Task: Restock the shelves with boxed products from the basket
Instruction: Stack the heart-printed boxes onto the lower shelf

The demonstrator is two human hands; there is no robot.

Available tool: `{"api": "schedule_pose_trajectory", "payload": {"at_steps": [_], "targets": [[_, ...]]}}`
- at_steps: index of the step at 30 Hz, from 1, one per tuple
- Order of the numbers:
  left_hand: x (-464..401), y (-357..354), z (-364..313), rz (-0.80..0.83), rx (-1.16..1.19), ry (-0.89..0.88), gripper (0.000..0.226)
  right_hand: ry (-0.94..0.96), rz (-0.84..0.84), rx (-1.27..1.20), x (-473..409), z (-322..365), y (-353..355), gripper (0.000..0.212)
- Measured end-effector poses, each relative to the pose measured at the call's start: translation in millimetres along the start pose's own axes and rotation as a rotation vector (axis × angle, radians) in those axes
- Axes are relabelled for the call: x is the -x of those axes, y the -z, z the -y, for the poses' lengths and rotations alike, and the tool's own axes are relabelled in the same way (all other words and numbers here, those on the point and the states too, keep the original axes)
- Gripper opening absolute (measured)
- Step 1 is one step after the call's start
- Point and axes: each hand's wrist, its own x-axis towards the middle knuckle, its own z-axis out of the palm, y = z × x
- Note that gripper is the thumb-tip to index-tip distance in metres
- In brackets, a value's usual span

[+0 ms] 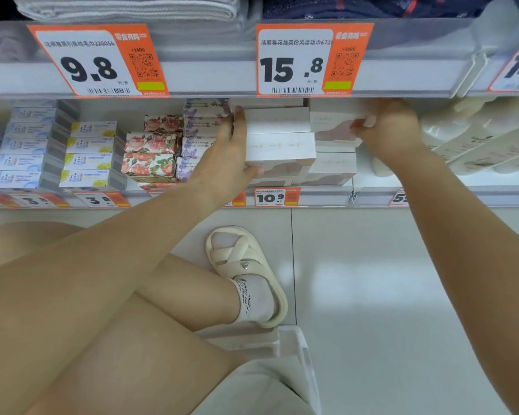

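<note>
Your left hand (232, 148) braces the white box stack (277, 136) flat-fingered while your right hand (385, 130) pinches a pale box (333, 127), squaring it in

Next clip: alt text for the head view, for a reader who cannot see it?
A crouching person's left hand presses flat against a stack of white boxes on a low shop shelf, while the right hand pinches a white box beside it. Floral boxes stand further left.

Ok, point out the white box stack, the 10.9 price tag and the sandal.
white box stack (279, 136): head view, front face.
10.9 price tag (271, 198): head view, printed digits.
sandal (237, 259): head view, crossed straps.
</note>
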Motion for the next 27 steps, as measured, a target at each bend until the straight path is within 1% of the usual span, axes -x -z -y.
{"api": "schedule_pose_trajectory", "payload": {"at_steps": [2,4,7,9,11,13,16,21,27], "targets": [[-0.2,-3.4,-2.2,-0.008,-0.027,0.013,0.096,0.015,-0.015,-0.002,-0.7,-3.9,-1.7,0.029],[-0.1,-7.0,-3.5,-0.063,-0.116,0.016,0.096,0.033,-0.025,-0.017,1.8,-5.4,-4.4,0.027],[-2.1,-7.4,-8.9,-0.144,-0.382,-0.074,0.098,0.068,-0.038,-0.044,7.3,-5.8,-8.2,0.036],[-7.5,-6.0,-17.8,-0.114,-0.529,-0.138,0.103,0.087,-0.042,-0.056,7.9,-5.6,-10.9,0.046],[-16.2,-8.9,-26.0,-0.047,-0.611,-0.164,0.106,0.081,-0.040,-0.060,7.6,-4.1,-13.6,0.051],[-23.4,-13.3,-29.9,0.003,-0.644,-0.153,0.105,0.063,-0.029,-0.057,9.2,-2.2,-16.2,0.052],[-27.0,-14.4,-26.6,0.028,-0.621,-0.139,0.103,0.030,-0.011,-0.052,12.6,-1.0,-17.8,0.055],[-27.0,-10.4,-24.4,-0.009,-0.609,-0.127,0.100,0.021,-0.027,-0.065,12.1,0.0,-19.3,0.055],[-35.7,-5.9,-24.2,-0.039,-0.616,-0.100,0.106,0.030,-0.043,-0.062,10.7,-2.3,-21.7,0.057]]}}
